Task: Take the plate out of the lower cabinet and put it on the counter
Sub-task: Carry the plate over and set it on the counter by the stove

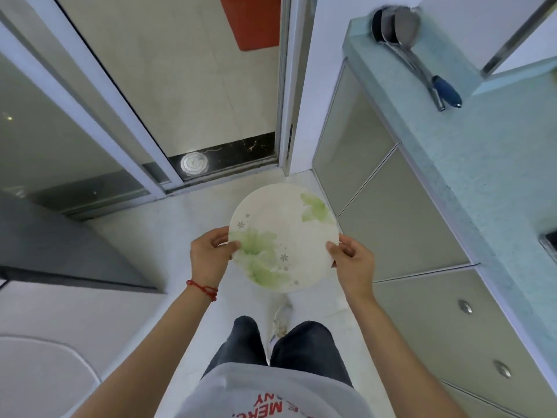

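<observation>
A round white plate (283,233) with green flower prints is held level in the air over the floor, in the middle of the head view. My left hand (208,257) grips its left rim, thumb on top. My right hand (351,263) grips its right rim the same way. The pale blue counter (494,164) runs along the right side. Below it the grey lower cabinet doors (401,221) are all closed.
Two ladles (422,52), one with a blue handle, lie at the counter's far end. A dark corner of a sink or hob (550,242) shows at the right edge. A glass sliding door (99,95) stands ahead; a white appliance (45,342) sits at the lower left.
</observation>
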